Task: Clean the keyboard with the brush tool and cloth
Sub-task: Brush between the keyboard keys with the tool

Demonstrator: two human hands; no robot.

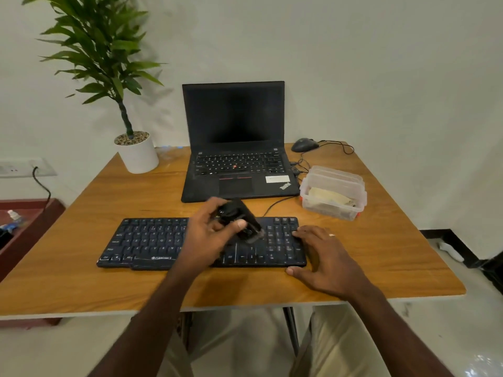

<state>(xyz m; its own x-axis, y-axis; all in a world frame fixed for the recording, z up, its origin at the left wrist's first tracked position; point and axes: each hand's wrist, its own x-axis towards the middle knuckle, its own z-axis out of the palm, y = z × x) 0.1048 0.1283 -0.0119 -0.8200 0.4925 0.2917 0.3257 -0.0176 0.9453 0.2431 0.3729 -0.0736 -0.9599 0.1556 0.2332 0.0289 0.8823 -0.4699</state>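
Note:
A black keyboard [152, 240] lies across the front of the wooden table [81, 268]. My left hand [206, 238] grips a black brush tool [242, 219], blurred, with its lower end over the keys right of the middle. Resting on the keyboard's right end is my right hand [324, 259], fingers spread over the number pad and thumb at the front edge. A pale cloth [329, 198] sits folded inside a clear plastic box [333, 210] to the right.
An open black laptop [236, 148] stands behind the keyboard. A potted plant in a white pot [137, 156] is at the back left, a black mouse [304, 145] with cable at the back right. The keyboard cable runs toward the laptop.

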